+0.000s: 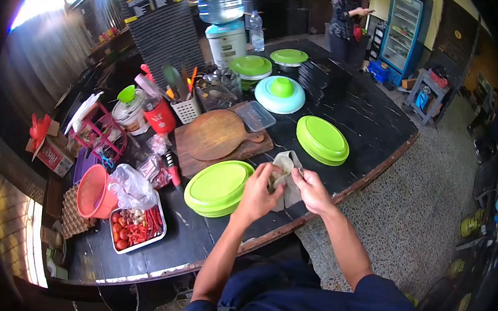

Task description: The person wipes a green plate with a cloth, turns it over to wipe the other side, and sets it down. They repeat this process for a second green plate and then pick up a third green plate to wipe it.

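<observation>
At the left of my view, a metal tray (145,244) of tomatoes and red chillies stands on the black table (371,108). Right of it lies a stack of green oval plates (219,186), flat, near the table's front edge. I judge these plates to be smooth, stiff plastic: light singly, heavier as a stack, and liable to slip over one another. Take hold at opposite rims, with fingertips under the lowest plate.

My left hand (258,192) is just beside that stack. Its grip is narrow, with the fingers bent over the left side of the grey cloth (291,196). The cloth is bunched between both hands, above the front of the table, with its lower part hanging loose. I rate it light, soft and limp, with no risk of breakage. It will fold under any pressure; grip it at two separate edges, or gather it into a pad under the fingers.

My right hand (313,190) closes on the cloth's right side, thumb uppermost; the fingers beneath are partly hidden, so I cannot tell their exact placement.

Farther right, a second stack of green plates (322,139) lies flat, apart from both hands. The same rim hold applies.
</observation>
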The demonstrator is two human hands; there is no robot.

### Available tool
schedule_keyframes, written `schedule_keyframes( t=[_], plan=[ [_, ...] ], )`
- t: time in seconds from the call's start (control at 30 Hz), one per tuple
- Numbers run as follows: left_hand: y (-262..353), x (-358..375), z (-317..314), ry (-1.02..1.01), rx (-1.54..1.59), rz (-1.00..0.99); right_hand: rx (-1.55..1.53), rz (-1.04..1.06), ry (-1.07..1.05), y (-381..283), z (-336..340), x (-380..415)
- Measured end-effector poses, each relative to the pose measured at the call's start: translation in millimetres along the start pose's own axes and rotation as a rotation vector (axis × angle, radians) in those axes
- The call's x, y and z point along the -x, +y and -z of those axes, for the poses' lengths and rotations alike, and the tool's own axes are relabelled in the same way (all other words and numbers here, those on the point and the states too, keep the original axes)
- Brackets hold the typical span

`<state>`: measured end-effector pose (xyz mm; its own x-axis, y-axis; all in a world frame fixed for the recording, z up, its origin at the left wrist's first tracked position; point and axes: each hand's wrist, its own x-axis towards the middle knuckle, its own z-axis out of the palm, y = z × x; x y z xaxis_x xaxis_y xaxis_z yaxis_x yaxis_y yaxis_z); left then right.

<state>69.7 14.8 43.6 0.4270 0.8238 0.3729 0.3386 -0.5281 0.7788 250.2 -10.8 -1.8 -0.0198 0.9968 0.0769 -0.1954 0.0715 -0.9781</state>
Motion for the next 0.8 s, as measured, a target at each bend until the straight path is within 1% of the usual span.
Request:
schedule_keyframes(
  t=[0.03, 0.07, 0.1, 0.13, 0.17, 0.2, 0.27, 0.3, 0.33, 0.4, 0.43, 0.47, 0.5, 0.53, 0.57, 0.6, 0.67, 0.73, 0.77, 0.8],
  plan=[
    [-4.9, 3.4, 13.5, 0.052, 0.0, -0.066, 0.138, 0.035, -0.042, -3.4, -4.7, -5.5],
    [-9.9, 7.2, 26.9, 0.104, -0.001, -0.133, 0.142, 0.039, -0.056, -11.7, -6.1, -11.1],
    [-10.2, 11.8, 42.2, 0.144, 0.051, -0.049, 0.416, 0.063, -0.1, -25.1, -6.3, -16.3],
    [-11.1, 15.9, 61.0, 0.205, -0.001, -0.074, 0.69, 0.092, -0.145, -39.6, -7.7, -22.4],
    [-10.9, 19.4, 82.1, 0.241, -0.025, -0.067, 0.744, 0.134, -0.146, -55.4, -11.8, -29.0],
    [-10.6, 22.9, 103.4, 0.278, -0.051, -0.059, 0.568, 0.331, -0.187, -71.9, -23.6, -33.6],
    [-19.6, 29.9, 139.2, 0.366, -0.151, 0.004, 0.553, 0.225, -0.215, -110.7, -38.6, -38.1],
    [-16.2, 31.4, 155.9, 0.373, -0.162, 0.034, 0.673, 0.163, -0.267, -140.0, -50.8, -35.8],
    [-3.6, 32.9, 171.1, 0.355, -0.165, 0.01, 0.794, 0.099, -0.316, -162.6, -60.4, -37.1],
    [18.3, 32.5, 196.3, 0.325, -0.188, 0.076, 0.842, 0.187, -0.354, -169.8, -64.5, -57.8],
    [16.9, 32.3, 208.6, 0.284, -0.223, 0.168, 0.868, 0.251, -0.347, -179.8, -71.2, -63.1],
    [17.7, 32.7, 218.8, 0.226, 0.095, 0.177, 0.893, 0.317, -0.338, -193.1, -79.7, -65.7],
    [19.5, 33.9, 226.3, 0.221, 0.21, 0.125, 0.875, 0.339, -0.361, -207.0, -89.0, -67.5],
    [23.0, 34.9, 233.9, 0.214, 0.322, 0.072, 0.876, 0.316, -0.37, -217.7, -94.8, -70.8],
    [29.2, 35.7, 243.1, 0.221, 0.388, 0.172, 0.865, 0.333, -0.395, -220.7, -95.5, -79.2],
    [37.4, 37.9, 250.6, 0.226, 0.383, 0.168, 0.854, 0.349, -0.419, -224.6, -98.1, -84.4],
    [48.6, 43.0, 262.6, 0.143, 0.231, 0.202, 0.899, 0.379, -0.418, -238.0, -101.0, -84.9],
    [48.2, 42.6, 277.4, 0.141, -0.043, 0.145, 1.035, 0.352, -0.558, -253.1, -103.3, -86.9],
    [47.5, 40.7, 285.0, 0.143, -0.151, 0.104, 1.103, 0.348, -0.59, -259.9, -104.4, -90.0],
    [47.2, 37.6, 291.2, 0.142, -0.259, 0.064, 1.101, 0.349, -0.594, -263.5, -104.7, -94.7]
  ],
)
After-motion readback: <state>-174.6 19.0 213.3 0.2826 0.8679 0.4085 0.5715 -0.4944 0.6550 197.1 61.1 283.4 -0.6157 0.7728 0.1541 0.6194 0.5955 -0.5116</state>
